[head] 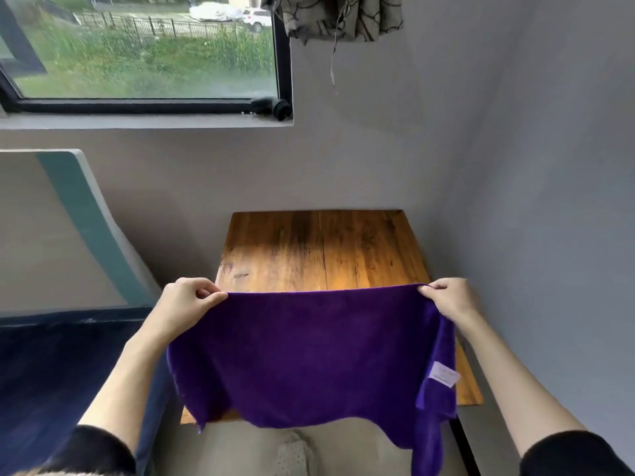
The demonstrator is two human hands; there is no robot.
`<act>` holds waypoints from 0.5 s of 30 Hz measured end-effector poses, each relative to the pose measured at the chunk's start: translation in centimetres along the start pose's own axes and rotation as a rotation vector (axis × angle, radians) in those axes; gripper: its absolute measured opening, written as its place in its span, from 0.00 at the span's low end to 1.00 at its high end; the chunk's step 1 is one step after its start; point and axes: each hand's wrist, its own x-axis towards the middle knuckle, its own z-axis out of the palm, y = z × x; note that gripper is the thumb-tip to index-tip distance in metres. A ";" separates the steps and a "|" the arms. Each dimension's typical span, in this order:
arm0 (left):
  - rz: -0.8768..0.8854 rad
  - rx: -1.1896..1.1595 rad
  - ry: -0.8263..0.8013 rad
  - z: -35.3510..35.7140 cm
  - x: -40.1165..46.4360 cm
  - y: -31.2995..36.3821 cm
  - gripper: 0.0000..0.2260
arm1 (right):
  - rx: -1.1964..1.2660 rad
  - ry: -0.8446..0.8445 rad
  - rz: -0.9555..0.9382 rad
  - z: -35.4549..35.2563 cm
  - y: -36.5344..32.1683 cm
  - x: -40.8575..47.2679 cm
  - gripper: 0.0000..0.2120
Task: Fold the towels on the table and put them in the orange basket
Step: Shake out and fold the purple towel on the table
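- While the purple towel (309, 355) hangs stretched between both hands above the near end of the wooden table (323, 249), its top edge runs fairly level and the rest drapes down toward the person, past the table's near edge.
- The left hand (185, 304) pinches the top left corner, thumb pressed against curled fingers.
- The right hand (446, 298) pinches the top right corner the same way, fingers closed on the cloth.
- A white label (444, 374) shows on the right side, where the towel doubles over itself and hangs lower than the left side.
- The orange basket is not in view, so its place cannot be told; no other towels show on the bare part of the table.
- Likely step: laying the towel flat or bringing the corners together for a first fold.
- Risk: the bunched right side could get trapped in the fold and leave a lumpy, uneven result.
- Risk: each grip is only a fingertip pinch, so a quick shake could pull a corner free and drop the towel off the table's near edge.
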 end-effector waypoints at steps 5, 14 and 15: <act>-0.034 0.109 -0.090 4.3 8.0 -3.2 0.05 | -0.071 -0.035 0.111 5.9 -0.8 7.6 0.06; -0.036 0.184 -0.240 11.4 21.0 -6.4 0.07 | -0.209 -0.007 0.124 12.8 -1.3 19.0 0.07; -0.020 0.191 -0.232 12.1 22.2 -6.3 0.07 | -0.221 0.005 0.117 13.2 -1.4 20.1 0.08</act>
